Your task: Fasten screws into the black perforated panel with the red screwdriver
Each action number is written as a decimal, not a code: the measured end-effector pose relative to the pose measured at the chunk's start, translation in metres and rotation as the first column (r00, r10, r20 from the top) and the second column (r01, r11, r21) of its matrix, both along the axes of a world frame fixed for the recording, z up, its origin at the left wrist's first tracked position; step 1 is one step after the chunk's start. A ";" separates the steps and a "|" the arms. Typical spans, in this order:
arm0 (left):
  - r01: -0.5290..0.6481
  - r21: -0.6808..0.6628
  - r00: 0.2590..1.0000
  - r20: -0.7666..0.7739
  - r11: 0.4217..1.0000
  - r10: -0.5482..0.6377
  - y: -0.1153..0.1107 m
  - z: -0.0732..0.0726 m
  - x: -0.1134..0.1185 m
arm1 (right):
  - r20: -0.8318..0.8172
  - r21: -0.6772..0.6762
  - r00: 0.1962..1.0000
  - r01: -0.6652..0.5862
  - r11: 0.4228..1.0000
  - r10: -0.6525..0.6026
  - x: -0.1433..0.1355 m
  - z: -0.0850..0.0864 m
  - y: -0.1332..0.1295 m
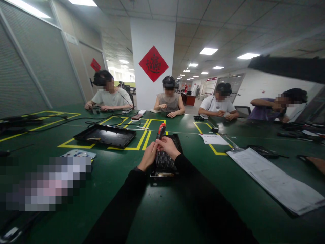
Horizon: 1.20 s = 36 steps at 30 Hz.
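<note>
L hand (149,154), R hand (169,146): red/blk tool (161,129) btwn.

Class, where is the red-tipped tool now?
At the centre of the head view, the red-tipped tool is held where the left hand and right hand meet, by the black case.

Runs open over the desk (203,161) between the black case (165,164) and clipped papers (274,183); narrows left of the case, hemmed by the black tray (111,135).
</note>
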State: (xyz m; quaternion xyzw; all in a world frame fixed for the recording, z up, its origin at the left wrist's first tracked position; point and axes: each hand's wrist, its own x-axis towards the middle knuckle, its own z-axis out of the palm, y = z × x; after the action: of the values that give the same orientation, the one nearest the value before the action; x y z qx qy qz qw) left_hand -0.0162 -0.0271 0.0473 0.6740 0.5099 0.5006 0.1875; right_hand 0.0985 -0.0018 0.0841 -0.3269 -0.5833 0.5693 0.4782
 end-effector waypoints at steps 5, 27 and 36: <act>-0.068 0.030 0.996 -0.051 0.997 0.069 0.002 -0.003 -0.004 | 0.336 0.157 0.941 -0.015 0.988 -0.039 0.008 -0.008 0.012; -0.270 -0.071 0.946 -0.208 0.960 0.250 0.025 -0.043 -0.019 | 0.727 0.241 0.660 0.013 0.971 -0.189 0.036 -0.044 0.011; -0.204 -0.070 0.973 -0.126 0.976 0.194 0.030 -0.052 -0.020 | 0.570 -0.080 0.757 -0.337 0.938 0.321 0.041 -0.027 -0.023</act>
State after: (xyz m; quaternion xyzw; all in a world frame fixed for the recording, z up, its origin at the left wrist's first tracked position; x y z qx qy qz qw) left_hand -0.0366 0.0026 -0.0043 0.6396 0.6055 0.4544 0.1335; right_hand 0.1398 -0.0245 0.0571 -0.3689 -0.7560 0.5110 0.1768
